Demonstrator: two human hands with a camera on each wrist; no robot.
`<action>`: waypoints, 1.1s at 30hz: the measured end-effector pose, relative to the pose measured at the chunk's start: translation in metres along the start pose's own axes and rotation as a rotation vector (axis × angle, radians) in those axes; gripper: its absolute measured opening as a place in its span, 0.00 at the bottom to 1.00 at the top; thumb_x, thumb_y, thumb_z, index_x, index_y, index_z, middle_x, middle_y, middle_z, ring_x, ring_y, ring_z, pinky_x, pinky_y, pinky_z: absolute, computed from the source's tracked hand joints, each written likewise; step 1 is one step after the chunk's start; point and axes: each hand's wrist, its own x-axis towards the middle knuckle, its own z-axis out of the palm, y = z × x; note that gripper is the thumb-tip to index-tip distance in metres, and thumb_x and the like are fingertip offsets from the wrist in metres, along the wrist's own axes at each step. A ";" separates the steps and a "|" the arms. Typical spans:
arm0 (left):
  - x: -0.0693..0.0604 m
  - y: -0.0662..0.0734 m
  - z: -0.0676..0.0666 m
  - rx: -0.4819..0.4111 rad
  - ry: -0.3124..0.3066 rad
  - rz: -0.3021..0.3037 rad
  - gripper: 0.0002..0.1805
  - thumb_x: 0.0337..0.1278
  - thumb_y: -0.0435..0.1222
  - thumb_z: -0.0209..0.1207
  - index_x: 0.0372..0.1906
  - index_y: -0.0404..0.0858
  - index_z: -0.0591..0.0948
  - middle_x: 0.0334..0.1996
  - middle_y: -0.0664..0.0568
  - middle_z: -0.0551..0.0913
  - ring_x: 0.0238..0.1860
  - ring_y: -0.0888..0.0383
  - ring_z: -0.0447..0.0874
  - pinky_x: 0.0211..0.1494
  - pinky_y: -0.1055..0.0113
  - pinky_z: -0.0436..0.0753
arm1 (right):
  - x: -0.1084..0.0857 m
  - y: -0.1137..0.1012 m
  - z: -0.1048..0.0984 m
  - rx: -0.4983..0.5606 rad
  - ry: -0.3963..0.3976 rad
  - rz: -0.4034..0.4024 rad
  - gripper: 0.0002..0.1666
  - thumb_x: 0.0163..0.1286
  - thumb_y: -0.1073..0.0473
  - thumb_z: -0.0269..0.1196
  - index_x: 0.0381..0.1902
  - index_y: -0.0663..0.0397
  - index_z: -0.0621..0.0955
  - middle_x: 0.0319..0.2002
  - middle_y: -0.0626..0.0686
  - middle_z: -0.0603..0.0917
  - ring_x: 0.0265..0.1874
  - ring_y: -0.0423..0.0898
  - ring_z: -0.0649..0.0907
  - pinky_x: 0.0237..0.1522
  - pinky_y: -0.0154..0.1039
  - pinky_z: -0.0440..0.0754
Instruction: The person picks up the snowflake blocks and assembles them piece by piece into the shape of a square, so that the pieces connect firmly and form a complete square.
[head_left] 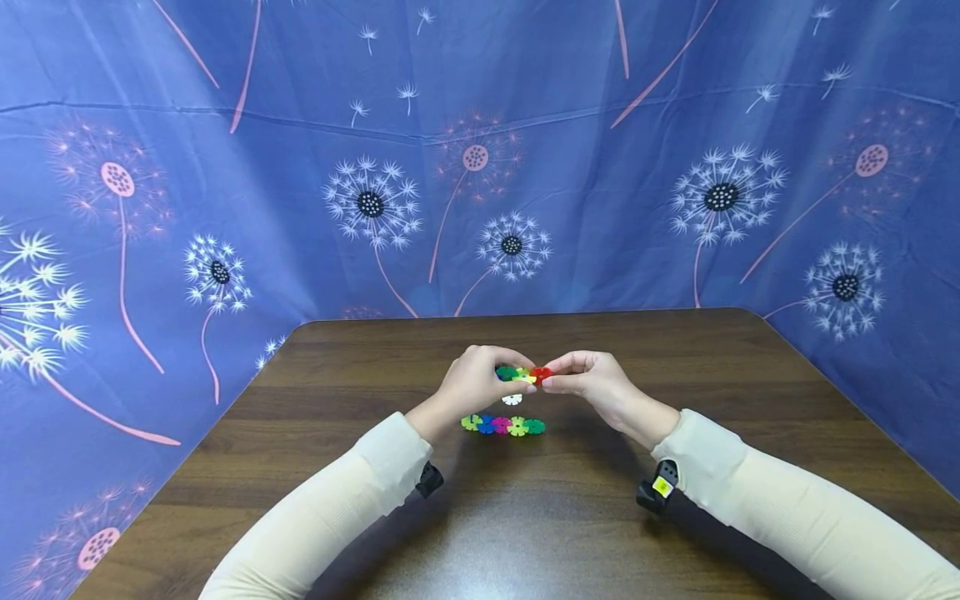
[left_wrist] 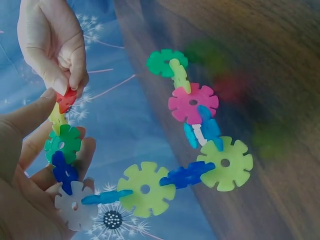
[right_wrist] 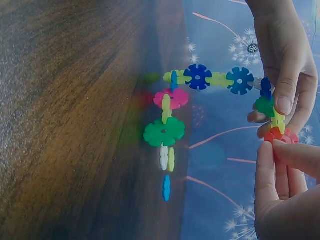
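Note:
A chain of slotted flower-shaped plastic discs in several colours hangs from my hands. My left hand [head_left: 472, 379] holds its upper end near a yellow disc [head_left: 523, 377] and a green disc [left_wrist: 62, 145]. A white disc [left_wrist: 76, 206] lies by the left palm. My right hand [head_left: 603, 387] pinches the red disc [right_wrist: 281, 139] between thumb and fingers, where it meets the yellow one. The rest of the chain runs down through yellow-green and blue discs to a row on the table with a pink disc [left_wrist: 194, 102] and a green end disc [right_wrist: 164, 132].
Beside the green end, a white piece [right_wrist: 164, 157], a yellow piece [right_wrist: 171, 160] and a light blue piece [right_wrist: 166, 188] show edge-on. The brown wooden table [head_left: 585, 517] reaches to a blue dandelion-print cloth [head_left: 585, 167] behind it.

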 end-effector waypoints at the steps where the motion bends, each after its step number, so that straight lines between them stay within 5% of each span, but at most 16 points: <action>1: 0.000 0.000 0.000 0.010 -0.003 0.002 0.15 0.50 0.48 0.70 0.44 0.52 0.87 0.42 0.61 0.88 0.44 0.62 0.83 0.44 0.65 0.81 | 0.000 0.000 0.001 -0.002 0.004 -0.002 0.08 0.57 0.70 0.69 0.35 0.57 0.86 0.29 0.43 0.88 0.33 0.38 0.86 0.42 0.33 0.83; 7: 0.000 0.003 -0.001 0.033 -0.017 0.017 0.16 0.49 0.48 0.70 0.44 0.52 0.87 0.43 0.61 0.88 0.47 0.62 0.84 0.47 0.64 0.81 | 0.000 0.001 0.004 -0.012 0.016 -0.013 0.07 0.56 0.69 0.70 0.34 0.57 0.86 0.29 0.42 0.88 0.32 0.38 0.86 0.41 0.33 0.82; 25: 0.002 -0.003 -0.003 -0.211 0.074 0.056 0.12 0.48 0.41 0.72 0.39 0.45 0.87 0.33 0.57 0.89 0.31 0.64 0.85 0.35 0.72 0.82 | 0.004 0.001 -0.002 -0.027 -0.010 0.000 0.11 0.60 0.70 0.67 0.31 0.48 0.86 0.30 0.43 0.88 0.34 0.37 0.85 0.44 0.32 0.81; 33: -0.001 -0.004 -0.006 -0.248 0.082 0.040 0.14 0.47 0.42 0.72 0.41 0.46 0.87 0.36 0.58 0.89 0.37 0.60 0.86 0.41 0.69 0.83 | 0.027 0.014 -0.016 -0.058 -0.017 0.032 0.13 0.62 0.71 0.64 0.45 0.67 0.82 0.34 0.49 0.89 0.35 0.39 0.87 0.51 0.40 0.82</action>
